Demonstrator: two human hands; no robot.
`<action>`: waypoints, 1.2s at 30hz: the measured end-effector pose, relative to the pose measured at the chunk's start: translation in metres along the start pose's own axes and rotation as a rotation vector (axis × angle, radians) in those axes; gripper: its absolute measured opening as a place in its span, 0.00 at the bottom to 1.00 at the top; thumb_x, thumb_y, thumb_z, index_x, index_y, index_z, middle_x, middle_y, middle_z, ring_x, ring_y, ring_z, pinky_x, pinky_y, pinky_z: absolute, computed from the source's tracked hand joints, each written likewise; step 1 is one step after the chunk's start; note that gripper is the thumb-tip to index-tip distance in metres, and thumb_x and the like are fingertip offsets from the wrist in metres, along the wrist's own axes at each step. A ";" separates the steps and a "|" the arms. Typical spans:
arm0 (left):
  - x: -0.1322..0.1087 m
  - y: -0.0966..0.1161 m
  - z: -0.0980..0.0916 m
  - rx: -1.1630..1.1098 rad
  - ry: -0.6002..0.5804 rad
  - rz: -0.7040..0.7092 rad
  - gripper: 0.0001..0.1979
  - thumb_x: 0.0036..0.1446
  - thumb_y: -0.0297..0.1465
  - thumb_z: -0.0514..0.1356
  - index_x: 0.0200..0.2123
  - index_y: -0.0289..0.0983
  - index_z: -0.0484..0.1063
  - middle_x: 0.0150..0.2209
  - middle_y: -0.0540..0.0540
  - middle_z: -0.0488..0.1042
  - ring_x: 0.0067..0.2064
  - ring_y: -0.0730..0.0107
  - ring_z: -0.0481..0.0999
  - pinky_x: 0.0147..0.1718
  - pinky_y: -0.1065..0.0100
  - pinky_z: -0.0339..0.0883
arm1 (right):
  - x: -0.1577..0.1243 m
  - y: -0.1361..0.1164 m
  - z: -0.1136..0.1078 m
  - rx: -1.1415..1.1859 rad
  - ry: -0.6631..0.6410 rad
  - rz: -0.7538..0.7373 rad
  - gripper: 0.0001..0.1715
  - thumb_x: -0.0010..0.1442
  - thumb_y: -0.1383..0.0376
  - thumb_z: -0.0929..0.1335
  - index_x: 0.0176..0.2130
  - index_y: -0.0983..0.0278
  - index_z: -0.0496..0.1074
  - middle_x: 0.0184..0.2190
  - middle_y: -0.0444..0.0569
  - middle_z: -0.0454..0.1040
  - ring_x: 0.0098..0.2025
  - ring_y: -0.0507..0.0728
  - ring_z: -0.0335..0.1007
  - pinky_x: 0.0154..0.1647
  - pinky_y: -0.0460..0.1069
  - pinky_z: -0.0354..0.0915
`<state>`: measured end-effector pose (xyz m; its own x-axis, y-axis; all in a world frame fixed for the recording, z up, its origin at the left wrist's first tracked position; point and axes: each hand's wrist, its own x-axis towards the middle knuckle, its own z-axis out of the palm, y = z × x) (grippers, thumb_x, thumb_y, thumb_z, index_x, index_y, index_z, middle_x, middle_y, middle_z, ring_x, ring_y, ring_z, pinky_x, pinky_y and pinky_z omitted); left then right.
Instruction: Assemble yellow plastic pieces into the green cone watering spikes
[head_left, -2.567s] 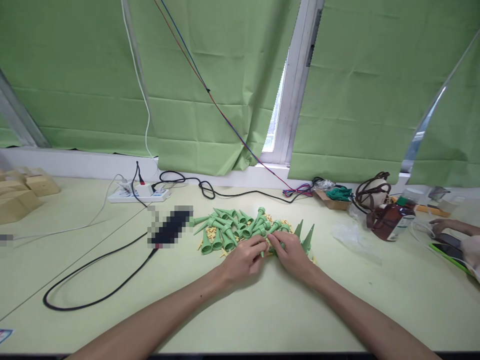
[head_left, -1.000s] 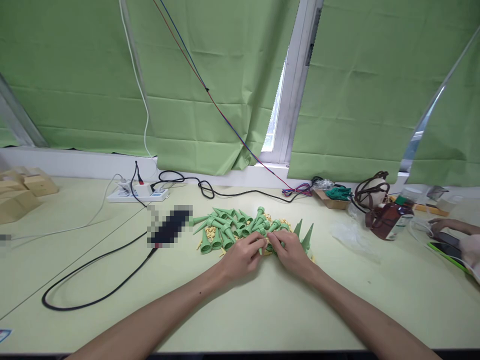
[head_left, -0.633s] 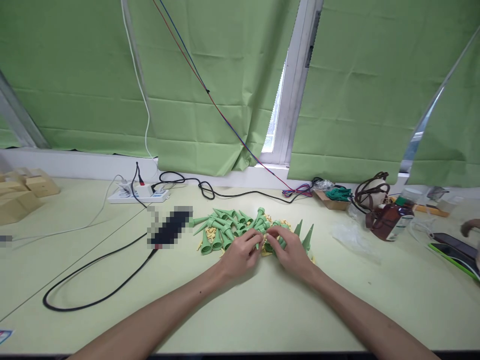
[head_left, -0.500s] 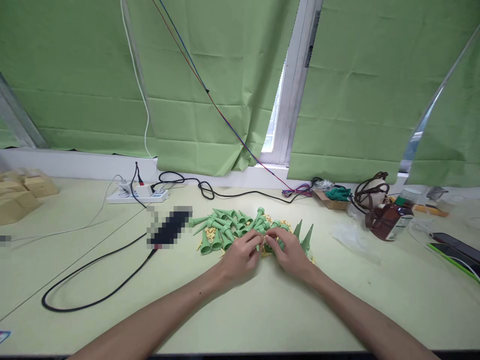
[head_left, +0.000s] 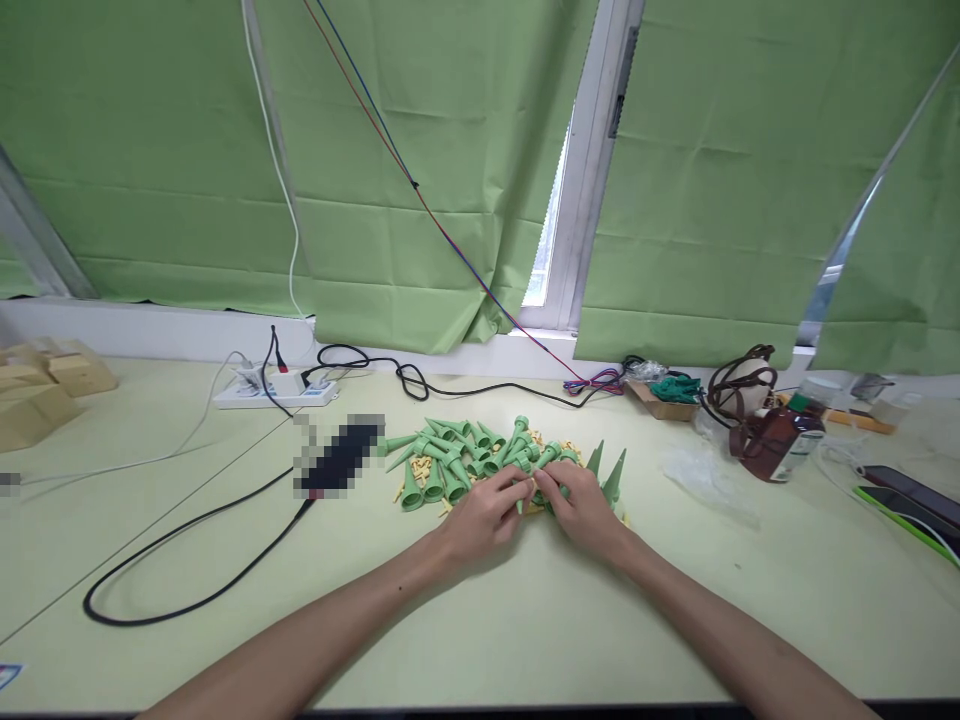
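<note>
A heap of green plastic cone spikes (head_left: 457, 458) lies mid-table, mixed with small yellow pieces (head_left: 421, 466). Two cones (head_left: 609, 472) stand upright at the heap's right end. My left hand (head_left: 484, 520) and my right hand (head_left: 581, 512) rest at the heap's near edge, fingertips meeting. Both hands are closed in a pinch around a small green cone (head_left: 523, 492) held between them; what else the fingers hold is hidden.
A black cable (head_left: 172, 540) loops across the left of the table from a blurred black device (head_left: 339, 456). A white power strip (head_left: 276, 388) sits behind. Cardboard boxes (head_left: 45, 385) at far left. A brown bottle (head_left: 780, 440), plastic bag (head_left: 709, 478) and phones (head_left: 911, 495) lie right.
My hands stay at the heap with only small finger movements. The other person's hand at the far right edge has withdrawn out of view.
</note>
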<state>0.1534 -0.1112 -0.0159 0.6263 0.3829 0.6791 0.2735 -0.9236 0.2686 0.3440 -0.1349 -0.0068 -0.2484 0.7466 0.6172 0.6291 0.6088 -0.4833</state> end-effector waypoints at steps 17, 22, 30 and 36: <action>0.004 0.004 -0.004 -0.054 -0.030 0.004 0.07 0.63 0.22 0.52 0.35 0.35 0.69 0.36 0.44 0.70 0.34 0.71 0.69 0.32 0.71 0.66 | 0.000 0.001 0.002 0.026 -0.030 -0.007 0.25 0.72 0.60 0.58 0.23 0.62 0.51 0.18 0.39 0.54 0.23 0.51 0.49 0.34 0.49 0.55; 0.003 0.003 -0.004 -0.052 -0.050 0.001 0.07 0.63 0.23 0.52 0.35 0.35 0.69 0.37 0.44 0.69 0.34 0.71 0.69 0.32 0.70 0.66 | 0.000 0.001 0.001 0.033 -0.037 -0.005 0.26 0.72 0.60 0.58 0.23 0.62 0.51 0.18 0.39 0.55 0.23 0.51 0.49 0.34 0.49 0.55; 0.007 0.009 -0.006 -0.039 0.022 -0.034 0.07 0.67 0.26 0.51 0.38 0.36 0.69 0.38 0.44 0.70 0.37 0.71 0.72 0.34 0.70 0.69 | 0.001 0.000 0.000 0.012 0.030 0.048 0.26 0.72 0.59 0.58 0.22 0.62 0.57 0.19 0.42 0.62 0.25 0.53 0.56 0.35 0.49 0.57; 0.006 0.006 -0.005 -0.002 0.076 -0.057 0.07 0.67 0.27 0.51 0.40 0.36 0.69 0.40 0.43 0.72 0.37 0.70 0.74 0.35 0.69 0.71 | -0.001 -0.006 -0.005 0.109 0.035 0.063 0.12 0.69 0.60 0.62 0.38 0.62 0.71 0.30 0.47 0.75 0.32 0.56 0.68 0.35 0.50 0.61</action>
<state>0.1552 -0.1144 -0.0065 0.5528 0.4322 0.7125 0.3054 -0.9006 0.3093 0.3442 -0.1406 -0.0007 -0.1837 0.7758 0.6036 0.5585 0.5877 -0.5854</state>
